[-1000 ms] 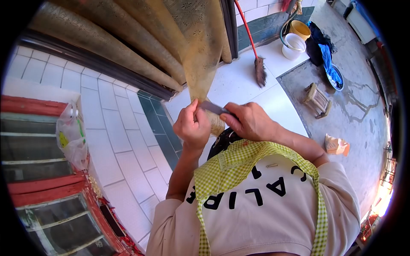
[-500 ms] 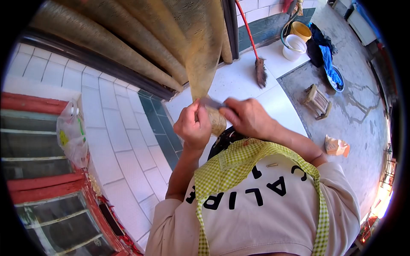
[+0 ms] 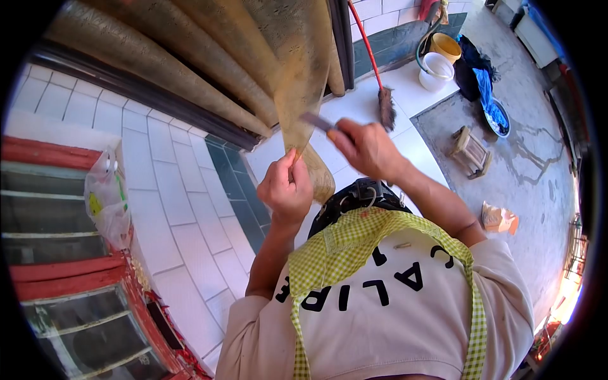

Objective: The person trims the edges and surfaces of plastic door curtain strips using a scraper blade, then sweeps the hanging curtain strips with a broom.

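A brown patterned curtain [image 3: 297,82] hangs down in front of me, its lower part drawn out toward my body. My left hand [image 3: 285,189] is closed in a pinch on the curtain's edge, and a loose end of cloth hangs beyond the fingers. In my right hand [image 3: 372,151] is a knife with a dark, slightly blurred blade [image 3: 315,121]. Its blade points left, above my left hand and in front of the cloth; whether it touches the cloth I cannot tell. The right fingers cover most of the handle.
A red-handled broom [image 3: 386,107] leans at the wall beside a white bucket [image 3: 437,71] and a yellow bucket [image 3: 446,47]. To the right are a small wooden stool [image 3: 470,152], a basin [image 3: 500,120] with blue cloth and a paper bag [image 3: 499,217]. A plastic bag [image 3: 106,199] hangs at the red window frame.
My right hand has moved up and away from my left hand, lifting the knife off the pinched spot. The left hand keeps its hold on the curtain.
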A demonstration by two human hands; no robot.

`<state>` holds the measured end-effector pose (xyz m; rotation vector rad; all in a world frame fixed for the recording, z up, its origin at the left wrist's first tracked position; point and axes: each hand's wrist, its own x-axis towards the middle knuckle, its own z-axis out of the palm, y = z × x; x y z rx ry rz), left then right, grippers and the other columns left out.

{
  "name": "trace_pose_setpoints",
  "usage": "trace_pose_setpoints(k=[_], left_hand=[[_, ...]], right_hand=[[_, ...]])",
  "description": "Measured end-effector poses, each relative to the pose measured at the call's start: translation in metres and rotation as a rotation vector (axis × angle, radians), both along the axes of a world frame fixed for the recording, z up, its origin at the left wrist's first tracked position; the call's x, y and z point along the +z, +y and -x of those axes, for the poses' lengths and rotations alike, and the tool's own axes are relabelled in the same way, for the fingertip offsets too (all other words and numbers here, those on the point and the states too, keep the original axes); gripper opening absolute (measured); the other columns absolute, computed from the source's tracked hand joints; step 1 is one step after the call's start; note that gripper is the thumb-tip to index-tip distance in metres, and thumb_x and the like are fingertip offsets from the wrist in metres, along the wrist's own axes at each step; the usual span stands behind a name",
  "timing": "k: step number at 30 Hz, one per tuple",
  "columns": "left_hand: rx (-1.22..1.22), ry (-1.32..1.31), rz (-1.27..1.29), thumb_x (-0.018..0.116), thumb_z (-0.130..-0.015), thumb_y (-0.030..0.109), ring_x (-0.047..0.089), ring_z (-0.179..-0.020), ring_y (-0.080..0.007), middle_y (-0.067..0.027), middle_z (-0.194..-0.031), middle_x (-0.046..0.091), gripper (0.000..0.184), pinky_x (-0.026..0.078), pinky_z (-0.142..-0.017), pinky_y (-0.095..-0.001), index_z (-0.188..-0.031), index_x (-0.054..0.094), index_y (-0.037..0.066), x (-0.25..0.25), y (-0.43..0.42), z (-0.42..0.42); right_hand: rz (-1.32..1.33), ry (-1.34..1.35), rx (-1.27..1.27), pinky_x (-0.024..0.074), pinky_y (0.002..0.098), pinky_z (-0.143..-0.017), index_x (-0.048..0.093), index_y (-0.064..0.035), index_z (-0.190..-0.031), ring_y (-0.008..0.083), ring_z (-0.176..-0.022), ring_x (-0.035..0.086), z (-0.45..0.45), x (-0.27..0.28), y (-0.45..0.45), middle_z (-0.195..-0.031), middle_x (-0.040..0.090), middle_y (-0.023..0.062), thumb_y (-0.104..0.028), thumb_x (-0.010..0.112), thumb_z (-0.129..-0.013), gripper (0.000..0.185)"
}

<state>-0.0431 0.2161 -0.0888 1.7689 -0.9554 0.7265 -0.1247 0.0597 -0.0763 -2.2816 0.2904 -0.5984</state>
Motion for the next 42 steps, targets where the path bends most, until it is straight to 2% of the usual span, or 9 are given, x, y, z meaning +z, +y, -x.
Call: trace_pose_setpoints(k=[4,11,18,26,32,36,38,40,42], left_hand=[[0.029,0.069,-0.067,0.066,-0.077,-0.001,0.056,-0.051,-0.012,-0.0102,-0.069,0.065,0.009,0.044,-0.047,-0.0243,-0.086,0.066,-0.003,0.0,0.004,0.004],[0.029,0.068,0.002,0.066,-0.076,-0.003,0.061,-0.056,-0.0156,-0.0112,-0.07,0.064,0.012,0.047,-0.049,-0.0257,-0.088,0.066,-0.003,-0.003,0.006,-0.001],[0.011,0.075,-0.018,0.066,-0.075,-0.003,0.06,-0.052,-0.0179,-0.0099,-0.067,0.062,0.013,0.046,-0.046,-0.0274,-0.088,0.066,-0.002,-0.002,0.003,0.003],[0.035,0.086,-0.053,0.067,-0.074,-0.003,0.061,-0.053,-0.0188,-0.0096,-0.067,0.062,0.013,0.046,-0.047,-0.0273,-0.088,0.066,-0.002,-0.003,0.008,0.002],[0.015,0.061,-0.002,0.067,-0.074,-0.004,0.061,-0.053,-0.0189,-0.01,-0.067,0.061,0.014,0.047,-0.048,-0.0272,-0.088,0.066,-0.002,-0.001,0.006,0.003],[0.029,0.101,-0.025,0.067,-0.074,-0.004,0.06,-0.052,-0.0182,-0.0098,-0.066,0.061,0.016,0.046,-0.047,-0.0275,-0.09,0.066,-0.001,-0.001,0.006,0.004],[0.02,0.103,-0.025,0.067,-0.075,-0.003,0.06,-0.054,-0.0156,-0.0102,-0.069,0.063,0.014,0.046,-0.049,-0.0264,-0.09,0.067,-0.002,0.0,0.006,0.004],[0.008,0.106,-0.031,0.067,-0.077,-0.002,0.059,-0.056,-0.013,-0.0107,-0.072,0.065,0.013,0.046,-0.051,-0.0252,-0.089,0.067,-0.003,0.0,0.005,0.005],[-0.039,-0.001,-0.133,0.067,-0.077,-0.002,0.06,-0.056,-0.0175,-0.0112,-0.071,0.063,0.018,0.045,-0.049,-0.0267,-0.094,0.067,-0.001,0.001,0.0,0.004]], right_hand=[[-0.007,0.029,-0.027,0.0406,0.043,-0.049,0.056,-0.0011,-0.082,0.0407,-0.054,0.052,-0.006,0.005,-0.012,-0.058,0.052,0.0216,-0.022,0.056,-0.091,0.023],[-0.128,0.122,0.176,0.0446,0.0483,-0.053,0.057,-0.004,-0.083,0.0422,-0.057,0.057,0.025,0.007,0.024,-0.059,0.056,0.0216,-0.026,0.057,-0.089,0.023],[-0.277,0.104,-0.002,0.0418,0.0453,-0.053,0.055,-0.0004,-0.08,0.0441,-0.061,0.051,0.008,0.012,-0.002,-0.064,0.054,0.0227,-0.026,0.055,-0.091,0.028],[-0.207,0.164,0.263,0.0457,0.0497,-0.056,0.057,-0.0062,-0.084,0.0431,-0.06,0.057,0.029,0.012,0.036,-0.06,0.056,0.0222,-0.029,0.056,-0.089,0.024],[-0.12,0.09,0.015,0.0437,0.0427,-0.05,0.055,-0.0017,-0.082,0.0403,-0.054,0.054,0.011,0.009,0.014,-0.057,0.052,0.0213,-0.022,0.055,-0.091,0.023],[-0.225,0.094,0.343,0.0462,0.0448,-0.053,0.058,-0.0028,-0.085,0.0414,-0.054,0.054,0.027,0.006,0.03,-0.059,0.054,0.0225,-0.029,0.057,-0.09,0.027],[-0.347,0.087,0.325,0.0454,0.0375,-0.05,0.058,-0.0009,-0.084,0.0301,-0.046,0.054,0.02,0.002,0.021,-0.058,0.056,0.0174,-0.031,0.057,-0.09,0.031],[-0.803,0.07,0.179,0.0419,0.0295,-0.045,0.058,0.0011,-0.081,0.015,-0.045,0.052,0.008,0.009,0.012,-0.06,0.057,0.0082,-0.034,0.06,-0.088,0.036],[-0.804,0.048,0.109,0.0394,0.0242,-0.042,0.058,0.0007,-0.08,0.0069,-0.048,0.051,-0.01,0.016,0.006,-0.062,0.057,0.0023,-0.032,0.065,-0.084,0.033]])
